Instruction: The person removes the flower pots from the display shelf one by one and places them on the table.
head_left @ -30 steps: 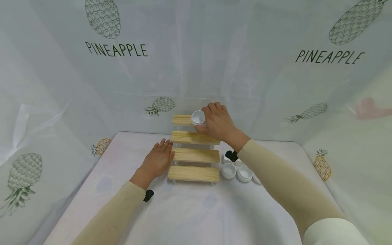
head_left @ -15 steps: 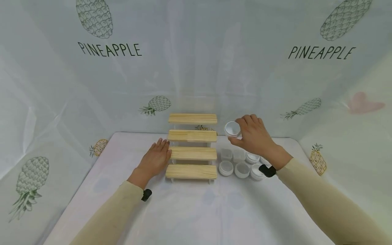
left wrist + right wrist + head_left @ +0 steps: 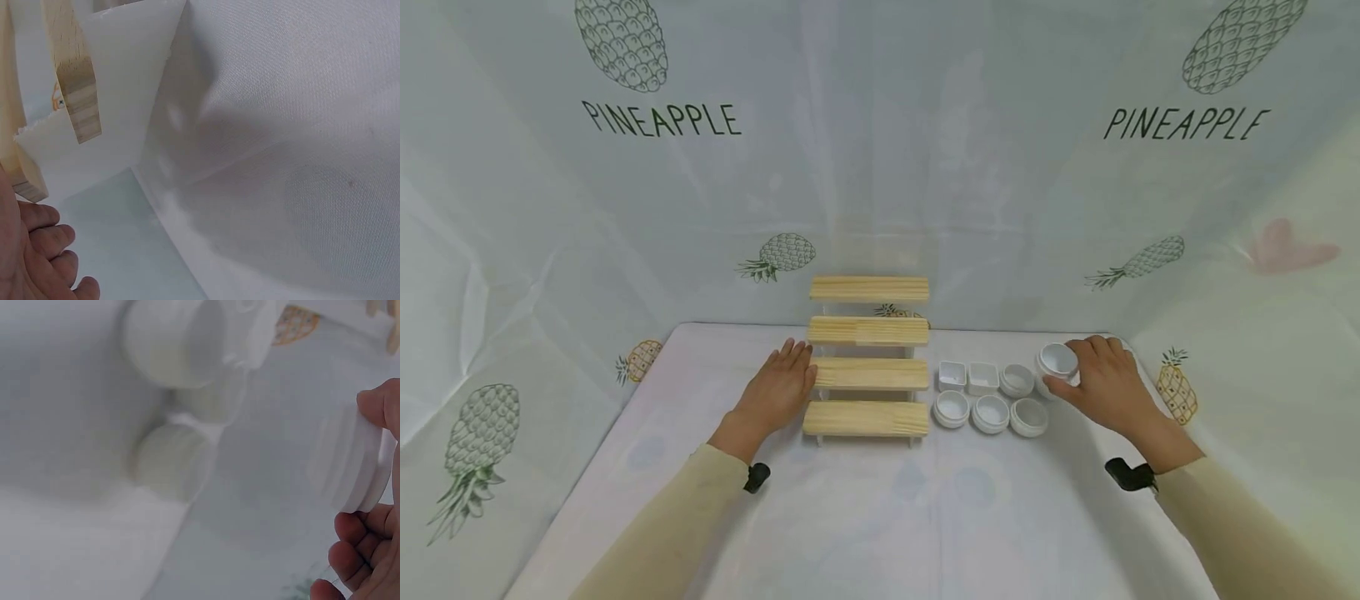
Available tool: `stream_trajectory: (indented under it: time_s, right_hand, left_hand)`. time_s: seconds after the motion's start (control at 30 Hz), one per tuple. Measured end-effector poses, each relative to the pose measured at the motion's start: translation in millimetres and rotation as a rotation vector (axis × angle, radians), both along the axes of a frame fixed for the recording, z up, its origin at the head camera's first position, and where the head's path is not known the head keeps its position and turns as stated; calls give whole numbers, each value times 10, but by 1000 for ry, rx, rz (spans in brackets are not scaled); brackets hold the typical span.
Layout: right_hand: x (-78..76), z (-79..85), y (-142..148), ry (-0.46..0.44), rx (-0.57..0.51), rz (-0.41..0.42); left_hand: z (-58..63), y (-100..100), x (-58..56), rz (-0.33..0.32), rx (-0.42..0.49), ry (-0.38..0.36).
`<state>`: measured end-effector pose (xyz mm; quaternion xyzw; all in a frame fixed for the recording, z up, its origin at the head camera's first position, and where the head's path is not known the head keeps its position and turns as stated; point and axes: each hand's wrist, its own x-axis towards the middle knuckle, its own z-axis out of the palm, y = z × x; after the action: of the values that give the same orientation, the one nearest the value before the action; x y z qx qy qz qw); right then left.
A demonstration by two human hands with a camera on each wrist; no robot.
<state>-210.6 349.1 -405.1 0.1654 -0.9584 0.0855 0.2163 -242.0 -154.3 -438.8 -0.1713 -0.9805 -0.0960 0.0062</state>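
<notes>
My right hand (image 3: 1103, 379) pinches a small white round bowl (image 3: 1059, 360) by its side, thumb at one edge and fingers at the other. In the head view this bowl overlaps another white bowl (image 3: 1042, 385) at the right end of the back row. The right wrist view shows the held white bowl (image 3: 353, 459) tipped sideways between thumb and fingers, apart from the blurred bowls (image 3: 175, 462) on the table. My left hand (image 3: 777, 387) lies against the left side of a four-step wooden display stand (image 3: 868, 374), its fingers near a plank end (image 3: 31, 181).
Two square white dishes (image 3: 982, 379) stand beside a round bowl (image 3: 1017, 380) in the back row. Several round bowls (image 3: 991, 414) form the front row. White cloth covers the table (image 3: 940, 517); a pineapple-print curtain (image 3: 880, 167) hangs behind it.
My right hand has carried the white bowl from the stand's top step to the right and down, over the back row of bowls. The left hand has stayed at the stand's side.
</notes>
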Motion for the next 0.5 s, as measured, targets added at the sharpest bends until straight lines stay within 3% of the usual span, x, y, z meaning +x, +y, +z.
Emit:
stream_trajectory:
  time_s: [0.23,0.5]
  right_hand:
    - [233,-410,380,-66,-1,-84]
    - [360,-712,483,-203,-12,-113]
  left_hand:
    - [3,16,-1,-4,-19,1]
    - [8,35,1,10,-13,17]
